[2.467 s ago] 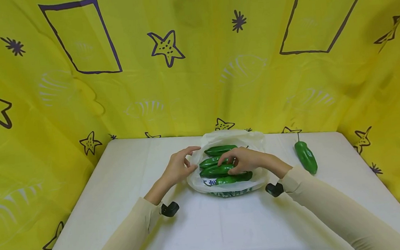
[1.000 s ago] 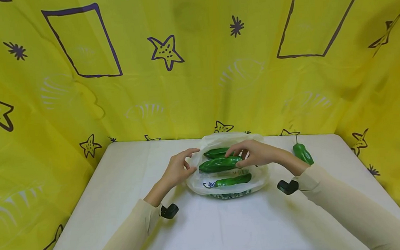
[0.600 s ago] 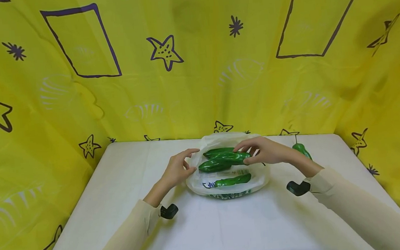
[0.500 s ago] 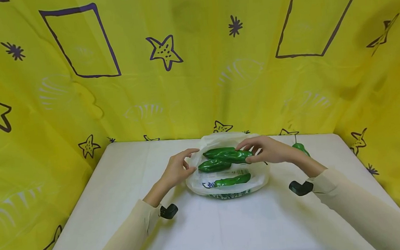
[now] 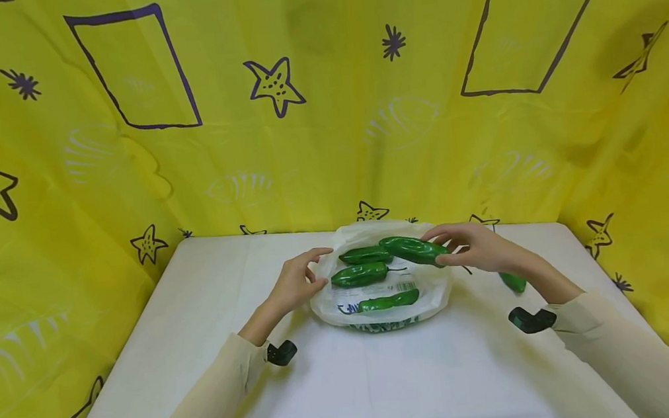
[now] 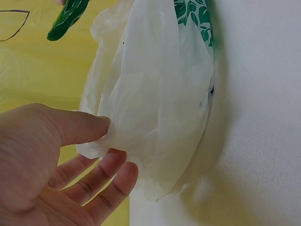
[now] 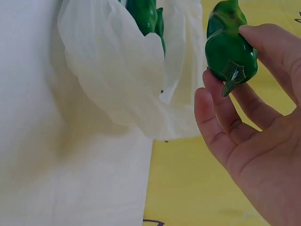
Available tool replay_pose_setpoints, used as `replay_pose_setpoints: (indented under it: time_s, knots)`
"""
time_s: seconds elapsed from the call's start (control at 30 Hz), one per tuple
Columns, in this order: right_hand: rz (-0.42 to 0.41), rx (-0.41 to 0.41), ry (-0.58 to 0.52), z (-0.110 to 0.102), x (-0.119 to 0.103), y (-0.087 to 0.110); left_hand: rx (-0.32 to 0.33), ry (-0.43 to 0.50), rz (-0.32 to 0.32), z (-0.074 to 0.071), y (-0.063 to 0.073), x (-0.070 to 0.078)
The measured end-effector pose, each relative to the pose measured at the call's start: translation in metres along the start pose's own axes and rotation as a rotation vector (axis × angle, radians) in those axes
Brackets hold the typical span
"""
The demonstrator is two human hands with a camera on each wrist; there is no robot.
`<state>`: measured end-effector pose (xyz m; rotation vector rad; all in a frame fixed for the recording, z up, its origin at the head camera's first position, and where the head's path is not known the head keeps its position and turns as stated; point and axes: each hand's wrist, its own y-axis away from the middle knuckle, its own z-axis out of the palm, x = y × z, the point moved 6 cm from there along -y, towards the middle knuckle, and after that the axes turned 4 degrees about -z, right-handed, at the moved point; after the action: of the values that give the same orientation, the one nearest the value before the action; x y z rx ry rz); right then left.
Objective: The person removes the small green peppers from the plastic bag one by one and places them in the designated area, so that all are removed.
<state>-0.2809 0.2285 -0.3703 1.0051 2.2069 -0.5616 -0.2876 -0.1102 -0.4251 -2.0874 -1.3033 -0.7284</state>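
Observation:
A white plastic bag [image 5: 325, 303] lies spread with its mouth facing up at the middle of the table. My left hand [image 5: 292, 280] pinches its left rim; in the left wrist view the thumb [image 6: 89, 126] presses on the thin plastic. Between the thumb and fingers of my right hand [image 5: 481, 246] is a long green pepper [image 5: 412, 249], raised over the bag's right side. Its stem end [image 7: 233, 73] faces the right wrist camera. Inside the bag lie a back pepper [image 5: 364, 255], a middle pepper [image 5: 359, 275] with a dark stem, and a front pepper [image 5: 389, 301].
Another green pepper [image 5: 513, 282] lies on the white table [image 5: 327, 395] to the right of the bag, partly hidden by my right arm. A yellow patterned curtain [image 5: 330, 156] stands along the table's back and sides.
My right hand reached into the bag, took hold of a green pepper and lifted it up and to the right. My left hand has stayed at the bag's left rim.

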Motion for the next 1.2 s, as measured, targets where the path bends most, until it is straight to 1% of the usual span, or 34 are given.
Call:
replay_pose_setpoints:
  time_s: [0.13,0.3,0.53,0.83,1.0,1.1,1.2]
  knots:
    - [0.051,0.036,-0.009,-0.008,0.003,0.013,0.0,0.003,0.005,0.0,0.0,0.001]
    - [0.084,0.076,-0.005,-0.016,0.008,0.025,-0.003,0.004,-0.008,0.001,0.0,0.0]
    - [0.159,0.129,0.004,-0.027,0.019,0.044,0.0,0.002,-0.005,0.001,-0.001,0.001]
    - [0.178,0.206,0.029,-0.042,0.031,0.07,0.007,0.002,-0.001,0.0,0.0,0.001]
    - [0.216,0.272,0.037,-0.049,0.042,0.086,0.004,-0.004,-0.001,0.0,-0.001,0.002]
    - [0.218,0.313,0.02,-0.052,0.049,0.095,0.003,-0.009,0.001,0.0,-0.001,0.002]
    - [0.208,0.336,-0.025,-0.054,0.054,0.103,0.003,-0.01,0.001,-0.001,-0.001,0.001]
